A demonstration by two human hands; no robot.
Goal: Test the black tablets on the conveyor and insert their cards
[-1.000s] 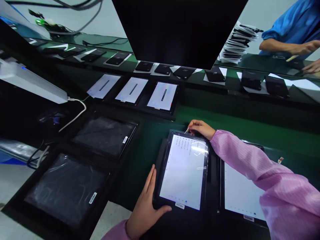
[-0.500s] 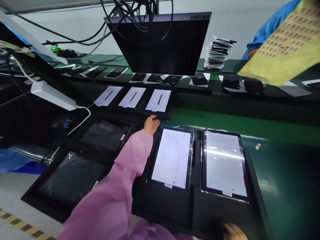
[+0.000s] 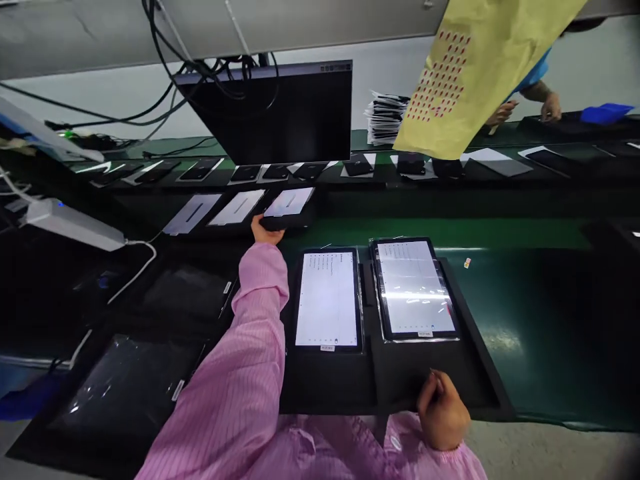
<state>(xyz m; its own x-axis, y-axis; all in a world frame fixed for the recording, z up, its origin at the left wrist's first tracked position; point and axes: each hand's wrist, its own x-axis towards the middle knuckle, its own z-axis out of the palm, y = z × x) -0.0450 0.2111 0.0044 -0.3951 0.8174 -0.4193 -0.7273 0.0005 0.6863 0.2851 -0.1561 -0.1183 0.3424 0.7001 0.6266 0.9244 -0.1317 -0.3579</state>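
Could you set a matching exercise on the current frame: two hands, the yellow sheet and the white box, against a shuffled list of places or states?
1. Left hand
2. Right hand
3. Yellow sheet
4. White box

A. Hangs in front of the far bench, with rows of red marks
B. Shows a small blue light
C. Curled, nearer the wearer than the lit tablets
D. At the near edge of a lit tablet in the row of three

Right pairs: 1-D, 2-C, 3-A, 4-B
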